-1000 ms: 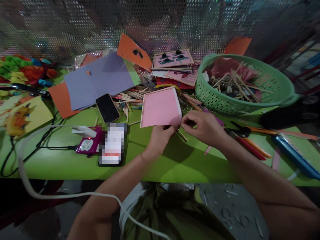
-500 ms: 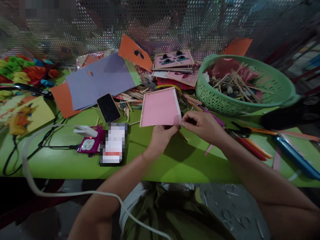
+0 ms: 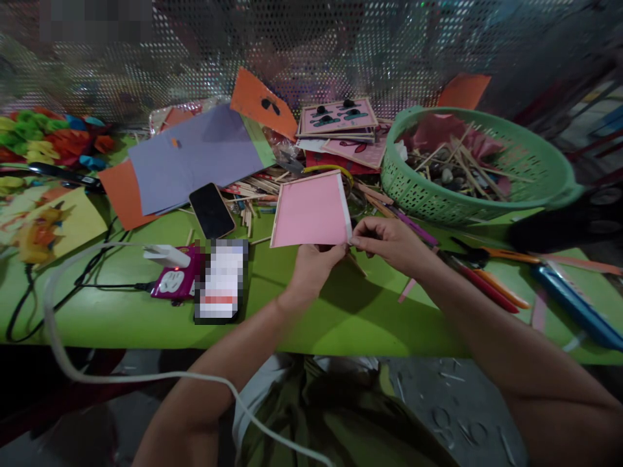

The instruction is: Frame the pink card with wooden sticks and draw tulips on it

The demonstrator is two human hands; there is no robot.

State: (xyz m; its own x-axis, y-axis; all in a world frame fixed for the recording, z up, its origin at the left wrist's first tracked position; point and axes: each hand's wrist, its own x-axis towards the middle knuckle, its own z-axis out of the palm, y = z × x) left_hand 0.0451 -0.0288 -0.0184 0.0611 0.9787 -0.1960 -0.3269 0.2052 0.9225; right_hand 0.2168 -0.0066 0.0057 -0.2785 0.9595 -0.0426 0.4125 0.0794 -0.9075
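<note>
A square pink card (image 3: 311, 211) is held up above the table, tilted towards me. Thin wooden sticks line its left and far edges, while a white strip (image 3: 347, 217) runs down its right edge. My left hand (image 3: 314, 269) grips the card's near edge close to the right corner, thumb towards that corner and the other fingers partly hidden beneath. At the same corner, my right hand (image 3: 387, 240) pinches the lower end of the white strip between thumb and forefinger. The two hands' fingertips almost meet there.
Behind the card lie loose wooden sticks (image 3: 250, 188) and a stack of framed pink cards (image 3: 338, 120). A green basket (image 3: 423, 194) stands at right, near pliers (image 3: 479, 256) and a blue cutter (image 3: 579, 305). Left are two phones (image 3: 211, 211), a purple power socket (image 3: 178, 282) and a white cable (image 3: 146, 376).
The card and both hands have shifted very slightly left. My right fingertips are a little closer in on the strip's lower corner; both holds stay the same.
</note>
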